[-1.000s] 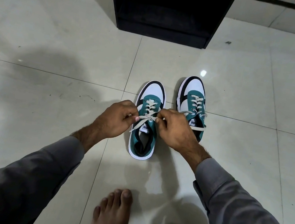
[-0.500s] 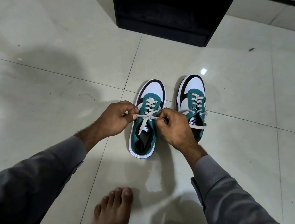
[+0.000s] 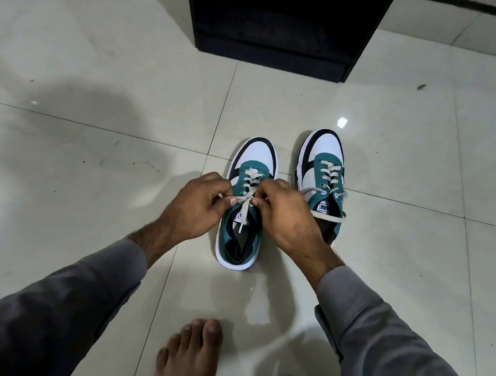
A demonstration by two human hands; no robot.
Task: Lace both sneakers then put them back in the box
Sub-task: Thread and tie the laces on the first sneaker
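Two teal, white and black sneakers stand side by side on the tiled floor, toes pointing away. Over the left sneaker (image 3: 238, 245) my left hand (image 3: 194, 208) and my right hand (image 3: 287, 217) pinch the cream lace (image 3: 247, 202) from either side at the top eyelets. One loose lace end hangs down over the tongue. The right sneaker (image 3: 322, 167) is laced, its lace ends lying loose across the tongue. No shoe box is recognisable in view.
A black cabinet-like unit (image 3: 278, 19) stands on the floor beyond the sneakers. My bare foot (image 3: 188, 358) rests on the tiles near the bottom edge. Pale glossy tiles (image 3: 96, 64) stretch to both sides.
My two hands have come closer together over the left sneaker's tongue, shortening the stretch of lace between them. The sneakers have not moved.
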